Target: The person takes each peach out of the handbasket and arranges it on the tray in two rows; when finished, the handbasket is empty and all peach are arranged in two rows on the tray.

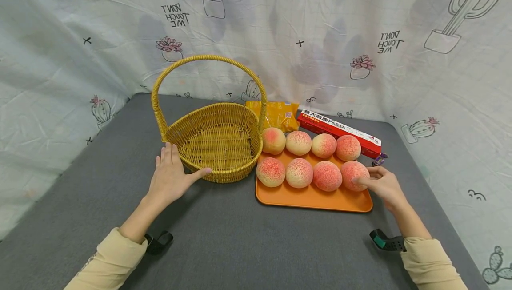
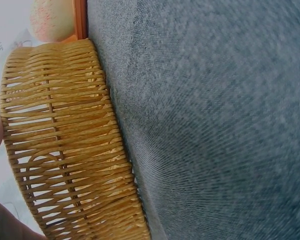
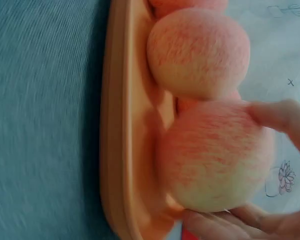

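A yellow woven basket [image 1: 218,176] with a tall arched handle stands on the grey table, with nothing inside it. My left hand [image 1: 170,176] rests at its near left rim, fingers straight and thumb spread along the front edge. To the basket's right, several pink and cream peaches [image 1: 299,173] lie in two rows on an orange tray [image 1: 304,199]. My right hand [image 1: 385,185] grips the front-row peach at the right end [image 3: 217,155], thumb on one side and fingers on the other. In the right wrist view that peach is close over the tray, beside its neighbour.
Behind the tray lie an orange-yellow packet [image 1: 276,114] and a long red pasta box [image 1: 340,132]. A small purple wrapped piece [image 1: 379,159] sits by the box's right end. A white cloth printed with cacti [image 1: 280,36] hangs along the table's back and sides.
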Action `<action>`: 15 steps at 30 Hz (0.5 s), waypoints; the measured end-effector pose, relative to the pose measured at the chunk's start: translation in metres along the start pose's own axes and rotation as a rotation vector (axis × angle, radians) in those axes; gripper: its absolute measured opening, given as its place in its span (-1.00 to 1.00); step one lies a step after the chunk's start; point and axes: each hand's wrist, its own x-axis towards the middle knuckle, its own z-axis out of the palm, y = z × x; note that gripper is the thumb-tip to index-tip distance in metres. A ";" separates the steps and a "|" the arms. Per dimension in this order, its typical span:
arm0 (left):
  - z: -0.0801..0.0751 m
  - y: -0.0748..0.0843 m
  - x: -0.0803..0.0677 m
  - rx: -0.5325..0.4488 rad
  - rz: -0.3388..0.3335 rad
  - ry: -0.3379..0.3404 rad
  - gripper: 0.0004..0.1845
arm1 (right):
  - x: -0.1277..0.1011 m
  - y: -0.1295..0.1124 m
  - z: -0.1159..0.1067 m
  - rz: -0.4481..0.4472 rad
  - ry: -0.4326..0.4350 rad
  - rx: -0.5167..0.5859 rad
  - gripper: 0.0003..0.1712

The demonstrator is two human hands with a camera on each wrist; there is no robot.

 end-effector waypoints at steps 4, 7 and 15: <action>0.000 0.000 0.000 -0.001 -0.002 -0.009 0.37 | -0.002 -0.001 -0.006 -0.035 -0.080 -0.067 -0.15; 0.000 0.000 0.000 -0.001 -0.003 -0.011 0.37 | -0.002 -0.004 -0.010 -0.113 -0.109 -0.121 -0.11; 0.000 0.000 0.000 -0.012 -0.004 -0.014 0.37 | 0.003 -0.012 -0.009 -0.312 -0.043 -0.447 -0.09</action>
